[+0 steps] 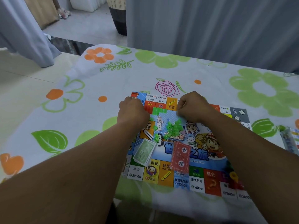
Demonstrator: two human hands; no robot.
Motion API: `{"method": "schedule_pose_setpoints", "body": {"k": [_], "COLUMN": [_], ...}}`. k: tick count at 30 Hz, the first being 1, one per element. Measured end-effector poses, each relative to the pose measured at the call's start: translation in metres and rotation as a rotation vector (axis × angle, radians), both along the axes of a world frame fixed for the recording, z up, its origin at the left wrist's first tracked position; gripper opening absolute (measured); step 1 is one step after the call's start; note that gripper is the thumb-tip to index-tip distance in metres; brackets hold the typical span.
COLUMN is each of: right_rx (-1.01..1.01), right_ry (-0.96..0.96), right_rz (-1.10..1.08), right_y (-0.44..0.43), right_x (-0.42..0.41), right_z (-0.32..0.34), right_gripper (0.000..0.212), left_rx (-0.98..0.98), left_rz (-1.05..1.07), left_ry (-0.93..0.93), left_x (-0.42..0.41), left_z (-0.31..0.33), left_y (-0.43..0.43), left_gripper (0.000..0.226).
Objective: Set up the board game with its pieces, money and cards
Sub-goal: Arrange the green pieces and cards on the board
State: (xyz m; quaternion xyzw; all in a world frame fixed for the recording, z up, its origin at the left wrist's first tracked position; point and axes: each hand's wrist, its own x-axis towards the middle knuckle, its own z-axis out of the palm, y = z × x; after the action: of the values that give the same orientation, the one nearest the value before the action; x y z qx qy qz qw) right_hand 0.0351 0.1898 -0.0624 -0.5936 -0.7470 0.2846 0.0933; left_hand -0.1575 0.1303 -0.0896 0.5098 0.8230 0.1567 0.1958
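A colourful game board [199, 180] lies flat on the flowered tablecloth. Several small green plastic pieces [173, 127] are scattered over its middle, and a row of them [159, 110] stands near the far edge. A green stack of play money [144, 152] and a red stack of cards [180, 156] lie on the board's near half. My left hand [132, 109] rests curled at the far left corner; what it holds is hidden. My right hand [193, 105] hovers curled over the far edge, its fingertips at the green pieces. Coloured pawns [233, 177] sit at the board's near right.
The table [90, 88] wears a white cloth with green and orange flowers, its left edge dropping to a tiled floor. A clear plastic packet [289, 141] lies at the right edge. Grey curtains hang behind the table.
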Motion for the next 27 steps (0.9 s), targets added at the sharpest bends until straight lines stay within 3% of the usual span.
{"method": "schedule_pose_setpoints", "body": {"k": [6,14,21,27], "right_rx": [-0.067,0.133,0.073,0.042], "right_ry": [0.04,-0.03,-0.019,-0.017], "right_rz": [0.019,0.066,0.126,0.147], "right_y": [-0.003,-0.006,-0.008,-0.004], "right_x": [-0.01,-0.008,-0.003,-0.002], "right_z": [-0.003,-0.005,-0.011,-0.01], "right_gripper": [0.02,0.005,0.021,0.016], "left_rx": [0.001,0.001,-0.001,0.002], "left_rz": [0.001,0.002,0.001,-0.002], "left_ry": [-0.004,-0.018,-0.02,-0.02], "left_x": [0.0,0.0,0.001,0.001], "left_z": [0.0,0.003,0.003,0.004], "left_y": [0.0,-0.001,-0.001,-0.002], "left_gripper": [0.042,0.042,0.043,0.042]}}
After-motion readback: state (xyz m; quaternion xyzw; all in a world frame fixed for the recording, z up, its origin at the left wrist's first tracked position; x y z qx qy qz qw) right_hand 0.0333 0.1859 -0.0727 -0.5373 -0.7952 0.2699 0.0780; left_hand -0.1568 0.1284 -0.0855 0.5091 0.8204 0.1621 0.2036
